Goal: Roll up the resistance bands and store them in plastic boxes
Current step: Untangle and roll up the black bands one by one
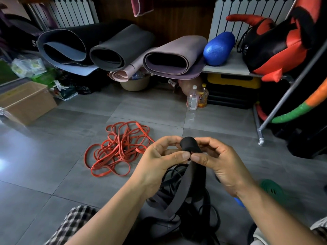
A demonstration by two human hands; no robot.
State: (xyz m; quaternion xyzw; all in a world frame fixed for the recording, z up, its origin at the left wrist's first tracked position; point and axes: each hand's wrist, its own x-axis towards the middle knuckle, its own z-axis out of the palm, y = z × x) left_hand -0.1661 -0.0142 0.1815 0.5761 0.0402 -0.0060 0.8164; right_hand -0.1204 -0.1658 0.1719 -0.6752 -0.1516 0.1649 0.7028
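Hands work together: the left hand [159,161] and right hand [221,165] each pinch the black roll [189,145] so it cannot spring open. Its loose band [192,181] hangs below the roll. Red bands [116,149] wait left of the roll.

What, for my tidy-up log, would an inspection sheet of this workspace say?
Surface: grey tiled floor, glare patch at left.
Job's things: black flat rubber band, partly rolled, tail hanging to a loose black band pile; tangled red rubber bands on the floor; dark green coil, likely a band, right; no plastic box seen.
Clutter: brown cardboard box; two clear plastic bottles.
Grippers: left hand and right hand both pinch the black roll.
Cables: nothing seen.
Surroundings: rolled foam mats on a shelf; blue foam roller; white radiators.
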